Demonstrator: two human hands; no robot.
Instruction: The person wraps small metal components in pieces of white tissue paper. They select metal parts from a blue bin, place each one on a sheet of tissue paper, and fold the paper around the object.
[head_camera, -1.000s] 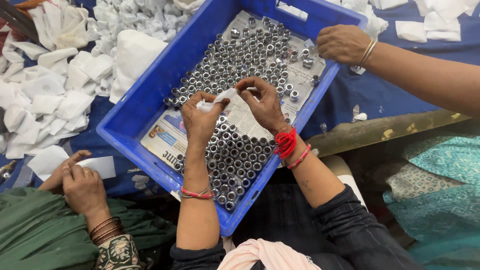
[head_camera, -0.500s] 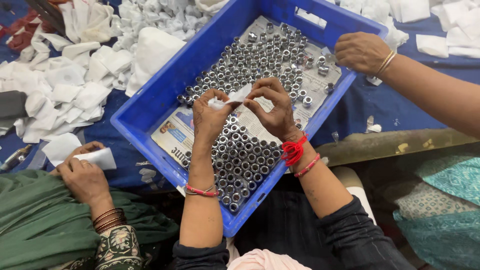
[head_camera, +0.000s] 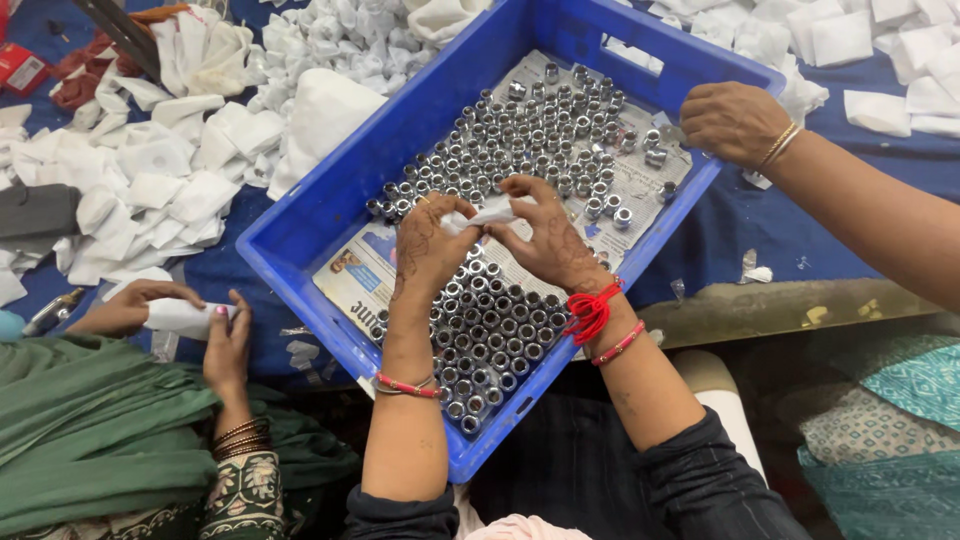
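So I had both hands over the blue crate (head_camera: 330, 215): left hand (head_camera: 428, 245) and right hand (head_camera: 548, 243) pinched a white paper wrap (head_camera: 488, 212) between fingertips, metal nuts (head_camera: 500, 330) right below.

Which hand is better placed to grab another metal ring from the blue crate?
Probably the left hand: its fingers hold only one end of the white paper wrap and hang right over the metal rings in the blue crate. The right hand pinches the wrap more fully.
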